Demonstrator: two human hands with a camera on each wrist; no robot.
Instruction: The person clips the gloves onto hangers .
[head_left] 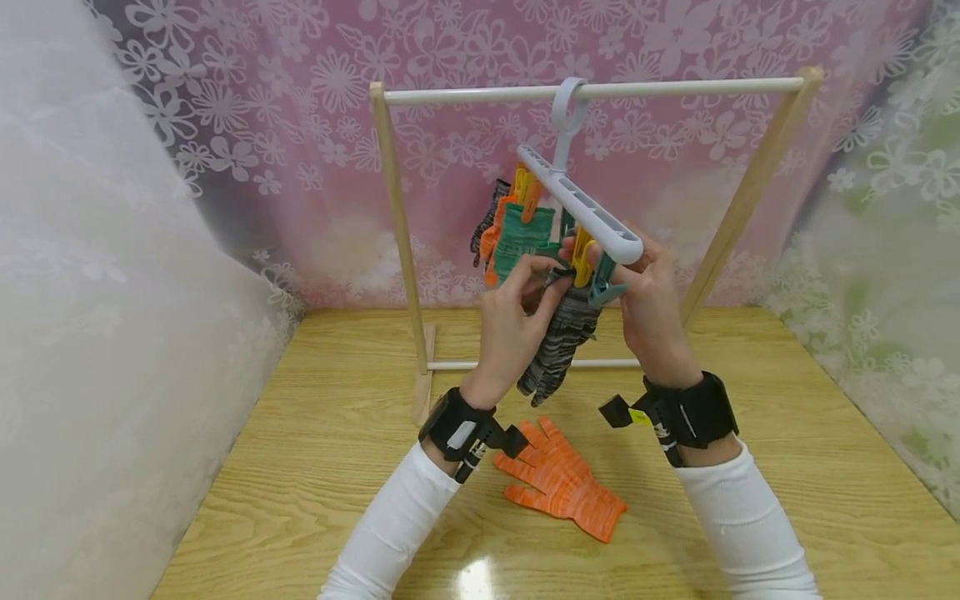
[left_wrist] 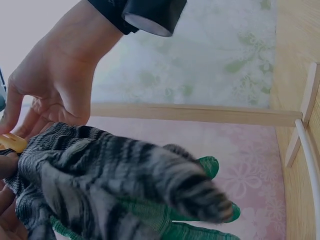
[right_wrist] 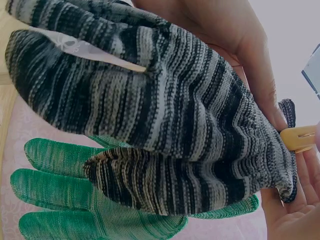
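A black-and-grey striped knit glove (head_left: 558, 342) hangs fingers down from a yellow clothespin (head_left: 582, 258) under the grey hanger (head_left: 592, 212). My left hand (head_left: 517, 321) pinches the glove's cuff between thumb and fingers. My right hand (head_left: 652, 308) reaches around the hanger's near end and grips the yellow clothespin, its fingers partly hidden behind the hanger. In the right wrist view the yellow clothespin (right_wrist: 298, 138) sits on the cuff of the striped glove (right_wrist: 200, 115). Beside my right hand hangs a dark green clothespin (head_left: 604, 283).
Behind the striped glove hang a green glove (head_left: 525, 237), an orange glove (head_left: 491, 237) and another dark striped glove (head_left: 480, 229). The hanger hooks over the white bar (head_left: 690, 87) of a wooden rack (head_left: 401, 225). An orange glove (head_left: 566, 483) lies on the wooden table (head_left: 315, 467).
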